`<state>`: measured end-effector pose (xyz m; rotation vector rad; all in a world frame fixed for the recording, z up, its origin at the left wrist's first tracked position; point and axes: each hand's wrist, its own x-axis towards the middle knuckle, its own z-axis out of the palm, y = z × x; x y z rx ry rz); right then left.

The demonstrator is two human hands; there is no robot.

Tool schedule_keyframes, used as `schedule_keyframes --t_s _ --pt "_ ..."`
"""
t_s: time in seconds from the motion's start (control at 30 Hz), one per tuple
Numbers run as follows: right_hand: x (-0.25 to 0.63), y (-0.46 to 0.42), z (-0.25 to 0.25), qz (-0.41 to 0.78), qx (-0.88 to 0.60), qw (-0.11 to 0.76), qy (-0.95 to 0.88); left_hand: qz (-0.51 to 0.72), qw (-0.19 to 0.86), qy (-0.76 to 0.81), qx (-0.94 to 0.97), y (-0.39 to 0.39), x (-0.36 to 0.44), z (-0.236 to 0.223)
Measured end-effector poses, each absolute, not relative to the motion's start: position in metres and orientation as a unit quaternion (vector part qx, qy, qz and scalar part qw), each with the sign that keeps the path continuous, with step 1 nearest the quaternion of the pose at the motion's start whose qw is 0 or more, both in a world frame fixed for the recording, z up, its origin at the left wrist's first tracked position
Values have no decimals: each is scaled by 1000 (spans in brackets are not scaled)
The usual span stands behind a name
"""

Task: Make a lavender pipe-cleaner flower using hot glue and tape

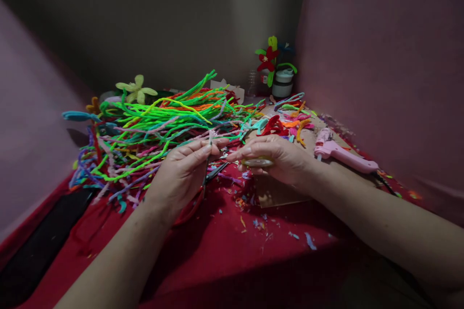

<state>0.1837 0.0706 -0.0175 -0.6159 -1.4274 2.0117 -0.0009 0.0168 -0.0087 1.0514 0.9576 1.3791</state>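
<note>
My left hand (pixel 181 171) is closed in a pinch on a thin dark stem with a small pale pink fuzzy tip (pixel 212 135). My right hand (pixel 279 157) is just to its right, its fingers curled round a yellowish-green roll of tape (pixel 258 161) seen nearly edge-on. Whether a strip of tape runs between the hands is too faint to tell. Beneath my left hand lie scissors (pixel 216 172) with dark blades and a red handle, partly covered. A big heap of colourful pipe cleaners (pixel 174 116) spreads behind both hands.
Past my right hand, a pink glue gun (pixel 348 157) lies on its side near cardboard (pixel 282 194) and cut fuzzy pieces. A red pipe-cleaner flower (pixel 267 59) stands by a lidded jar (pixel 282 84). Scraps litter the red cloth (pixel 232 251). A flat black object (pixel 47 246) lies left.
</note>
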Motion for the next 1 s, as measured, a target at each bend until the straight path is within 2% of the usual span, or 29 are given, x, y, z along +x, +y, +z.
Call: schedule_keyframes --t_s 0.33,0.47,0.63,0.83,1.0 --pt "182 67 -14 745 -258 306 -533 575 542 406 459 13 2 -5" --pt "178 61 -15 717 -279 364 -525 556 508 460 471 11 8 -5" --pt "174 52 -12 627 -265 443 -583 505 460 519 514 5 25 -2" --pt "174 49 -10 596 -279 454 -600 490 384 546 561 1 37 -4" --pt "175 52 -15 581 -286 439 -623 487 374 544 571 0 35 -7"
